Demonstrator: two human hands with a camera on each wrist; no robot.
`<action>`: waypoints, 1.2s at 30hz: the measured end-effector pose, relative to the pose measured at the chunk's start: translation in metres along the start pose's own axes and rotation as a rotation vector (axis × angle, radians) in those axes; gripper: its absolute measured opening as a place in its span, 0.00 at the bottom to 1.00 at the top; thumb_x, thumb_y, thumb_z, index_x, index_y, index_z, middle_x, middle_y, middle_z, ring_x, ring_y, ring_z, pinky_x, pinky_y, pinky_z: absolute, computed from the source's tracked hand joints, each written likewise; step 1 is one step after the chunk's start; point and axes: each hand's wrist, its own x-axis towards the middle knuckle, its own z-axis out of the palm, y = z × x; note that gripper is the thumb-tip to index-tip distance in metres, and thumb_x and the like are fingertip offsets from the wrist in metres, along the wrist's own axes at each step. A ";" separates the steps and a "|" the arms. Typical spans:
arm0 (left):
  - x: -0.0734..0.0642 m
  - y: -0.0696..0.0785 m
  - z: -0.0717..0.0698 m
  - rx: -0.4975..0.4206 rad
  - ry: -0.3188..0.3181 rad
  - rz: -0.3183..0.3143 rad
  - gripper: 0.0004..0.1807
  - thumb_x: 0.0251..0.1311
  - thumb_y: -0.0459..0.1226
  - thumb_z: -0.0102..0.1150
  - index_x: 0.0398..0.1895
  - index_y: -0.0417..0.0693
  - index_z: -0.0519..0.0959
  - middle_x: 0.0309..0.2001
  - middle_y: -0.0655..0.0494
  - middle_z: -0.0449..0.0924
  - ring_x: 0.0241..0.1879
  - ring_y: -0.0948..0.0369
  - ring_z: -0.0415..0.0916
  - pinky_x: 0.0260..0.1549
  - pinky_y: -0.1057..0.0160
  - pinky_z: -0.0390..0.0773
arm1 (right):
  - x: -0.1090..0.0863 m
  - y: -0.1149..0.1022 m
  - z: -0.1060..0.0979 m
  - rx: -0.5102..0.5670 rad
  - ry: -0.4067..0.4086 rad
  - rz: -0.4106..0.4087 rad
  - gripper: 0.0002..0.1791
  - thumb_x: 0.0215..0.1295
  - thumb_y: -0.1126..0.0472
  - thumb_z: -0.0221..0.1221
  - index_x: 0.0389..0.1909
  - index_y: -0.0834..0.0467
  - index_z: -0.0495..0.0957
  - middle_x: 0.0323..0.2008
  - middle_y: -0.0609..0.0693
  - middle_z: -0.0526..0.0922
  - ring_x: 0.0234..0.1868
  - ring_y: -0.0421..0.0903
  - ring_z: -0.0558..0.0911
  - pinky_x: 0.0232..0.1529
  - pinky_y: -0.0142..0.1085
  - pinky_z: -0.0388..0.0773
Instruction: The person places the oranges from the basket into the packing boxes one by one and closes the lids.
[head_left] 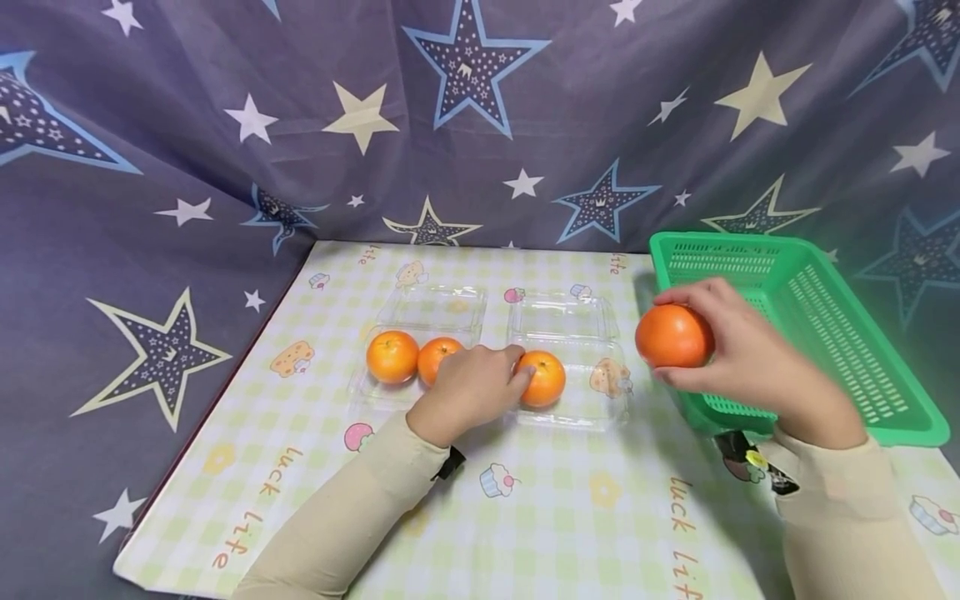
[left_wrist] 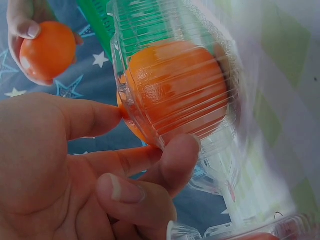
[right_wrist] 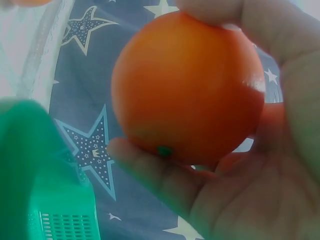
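My right hand [head_left: 750, 358] holds an orange [head_left: 672, 335] in the air beside the green basket [head_left: 930, 429]. Its fingers and thumb curl round the fruit, and the green stem spot shows in the right wrist view. The left hand [head_left: 476, 383] is down at the right-hand clear plastic container [head_left: 577, 408]. Its thumb and forefinger pinch the near side of an orange [head_left: 543, 379] sitting there, just at the container's rim, while the other fingers curl in. Two more oranges, the left one [head_left: 392, 357] and a partly covered one [head_left: 437, 358], lie in the left-hand clear container [head_left: 367, 392].
Both containers have their lids folded back, the left lid [head_left: 431, 308] and the right lid [head_left: 558, 315]. A checked cloth [head_left: 555, 517] covers the table. Behind it hangs a dark curtain [head_left: 300, 50] with stars. The green basket stands at the table's right.
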 end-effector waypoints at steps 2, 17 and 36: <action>0.000 0.000 0.001 -0.001 -0.001 0.001 0.25 0.77 0.58 0.42 0.64 0.59 0.78 0.42 0.51 0.87 0.38 0.52 0.84 0.28 0.51 0.77 | 0.000 0.000 0.001 0.001 0.004 -0.003 0.42 0.42 0.57 0.84 0.61 0.47 0.76 0.55 0.52 0.72 0.49 0.53 0.77 0.45 0.57 0.79; 0.000 0.000 0.000 0.000 0.000 -0.001 0.25 0.76 0.57 0.42 0.64 0.59 0.78 0.42 0.51 0.87 0.39 0.53 0.85 0.27 0.51 0.77 | 0.004 -0.003 0.011 -0.031 0.000 -0.099 0.41 0.40 0.59 0.84 0.59 0.50 0.76 0.52 0.46 0.78 0.47 0.43 0.77 0.44 0.44 0.81; 0.000 0.001 0.000 0.001 0.004 -0.003 0.24 0.76 0.58 0.42 0.62 0.59 0.79 0.41 0.51 0.87 0.38 0.53 0.84 0.26 0.51 0.76 | 0.012 -0.004 0.030 -0.039 -0.070 -0.086 0.41 0.43 0.58 0.83 0.60 0.54 0.73 0.50 0.46 0.82 0.45 0.45 0.81 0.47 0.47 0.82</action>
